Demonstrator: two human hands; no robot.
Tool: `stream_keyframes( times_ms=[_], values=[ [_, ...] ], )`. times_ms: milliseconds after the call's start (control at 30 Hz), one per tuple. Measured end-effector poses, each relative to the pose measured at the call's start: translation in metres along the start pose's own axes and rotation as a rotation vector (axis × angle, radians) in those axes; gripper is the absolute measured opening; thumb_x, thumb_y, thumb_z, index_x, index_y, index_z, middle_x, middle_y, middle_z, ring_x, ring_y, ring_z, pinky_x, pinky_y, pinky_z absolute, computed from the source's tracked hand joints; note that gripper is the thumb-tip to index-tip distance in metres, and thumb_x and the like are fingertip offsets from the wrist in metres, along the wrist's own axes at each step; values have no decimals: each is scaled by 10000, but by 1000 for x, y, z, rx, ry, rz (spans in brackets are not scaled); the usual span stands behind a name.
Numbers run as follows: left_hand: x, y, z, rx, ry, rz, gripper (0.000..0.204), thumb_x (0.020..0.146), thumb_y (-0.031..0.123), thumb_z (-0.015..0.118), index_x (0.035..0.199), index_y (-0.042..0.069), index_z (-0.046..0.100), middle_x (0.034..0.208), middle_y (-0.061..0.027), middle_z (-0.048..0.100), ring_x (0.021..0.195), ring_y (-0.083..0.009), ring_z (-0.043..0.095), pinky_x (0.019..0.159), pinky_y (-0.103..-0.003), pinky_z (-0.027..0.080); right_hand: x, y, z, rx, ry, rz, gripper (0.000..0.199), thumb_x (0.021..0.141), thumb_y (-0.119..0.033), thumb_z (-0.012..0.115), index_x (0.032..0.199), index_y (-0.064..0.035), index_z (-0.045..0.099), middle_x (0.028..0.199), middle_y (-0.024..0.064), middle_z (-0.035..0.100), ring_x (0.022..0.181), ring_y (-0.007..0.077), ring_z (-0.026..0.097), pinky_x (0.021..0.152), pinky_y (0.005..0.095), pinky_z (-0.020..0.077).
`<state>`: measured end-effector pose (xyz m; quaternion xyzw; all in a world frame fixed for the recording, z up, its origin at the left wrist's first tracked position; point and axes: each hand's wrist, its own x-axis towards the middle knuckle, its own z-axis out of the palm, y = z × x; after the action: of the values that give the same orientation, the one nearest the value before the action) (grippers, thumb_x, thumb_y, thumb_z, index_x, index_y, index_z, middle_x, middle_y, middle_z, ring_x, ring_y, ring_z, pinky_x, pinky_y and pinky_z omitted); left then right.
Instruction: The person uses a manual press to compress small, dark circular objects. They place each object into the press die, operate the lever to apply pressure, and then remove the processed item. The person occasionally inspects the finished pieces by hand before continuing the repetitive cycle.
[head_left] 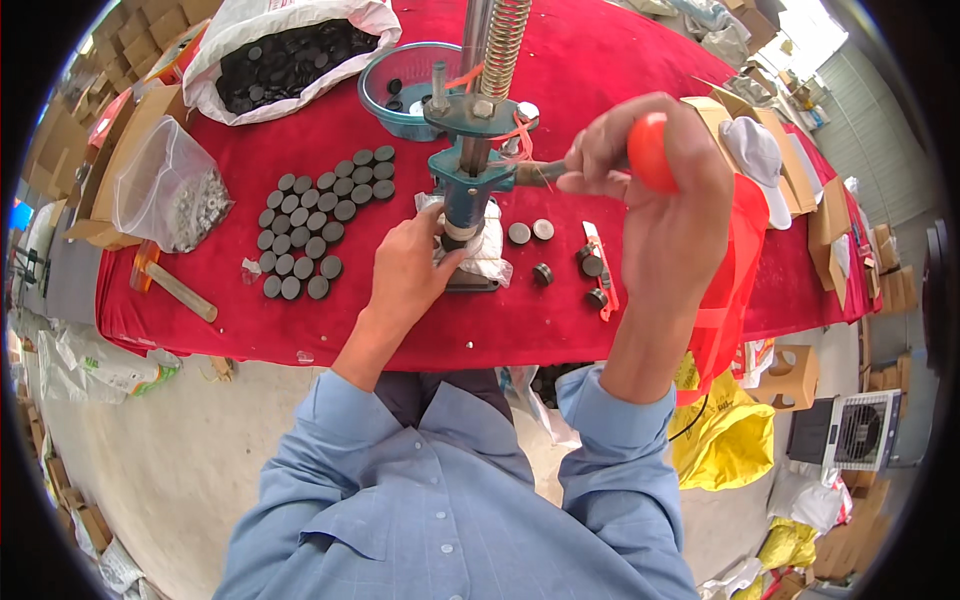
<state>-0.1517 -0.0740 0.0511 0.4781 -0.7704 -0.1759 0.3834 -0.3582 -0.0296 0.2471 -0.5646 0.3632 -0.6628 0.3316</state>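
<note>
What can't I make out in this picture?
All in the head view:
Press: top cut off by the upper edge.
Left hand: some fingers hidden behind the press.
Lever: partly hidden by the right hand.
Pieces in the clear bag: too small to identify.

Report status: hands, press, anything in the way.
Left hand at the press's lower end. Right hand on red-knobbed lever. Utility knife, loose discs right of press.

Pretty cluttered in here tbh. Pale floor (150, 450), greyish ribbed wall (895, 110) on the right, and light (800, 38) so bright it blows out the top right, can't make out what's behind. Cardboard boxes (140, 45) piled top left, white fan unit (862, 430) lower right, big red-covered surface (590, 60).
</note>
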Motion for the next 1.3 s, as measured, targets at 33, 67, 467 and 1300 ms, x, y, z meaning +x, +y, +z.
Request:
stream_keyframes(
  times_ms=[33,67,467,1300],
  values=[
    [4,0,6,29,7,8,697,748,153,923,1355,24,607,1011,-114,746,875,-304,693,804,-438,553,4,-2,5,18,30,32,508,980,-469,580,829,12,645,776,69,628,713,180,622,694,331,505],
    [5,1,8,57,14,15,705,746,155,925,1359,25,603,1012,-118,744,881,-310,693,806,-440,554,5,-3,8,36,59,64,511,978,-470,579,827,13,644,774,66,626,705,179,620,689,320,501],
    [19,-54,-26,139,84,132,440,893,132,790,1300,17,668,1299,-170,667,1187,-383,614,1012,-466,504,-122,69,-6,-36,-100,-396,537,968,-533,613,884,-5,671,845,140,655,991,377,645,851,490,534],
    [-8,-3,-8,-185,-1,-59,601,799,57,874,1339,19,613,978,-118,756,756,-189,701,681,-340,570,18,-5,1,-54,-6,78,498,1026,-458,519,925,7,665,818,114,658,790,228,692,680,386,635]
  ],
)
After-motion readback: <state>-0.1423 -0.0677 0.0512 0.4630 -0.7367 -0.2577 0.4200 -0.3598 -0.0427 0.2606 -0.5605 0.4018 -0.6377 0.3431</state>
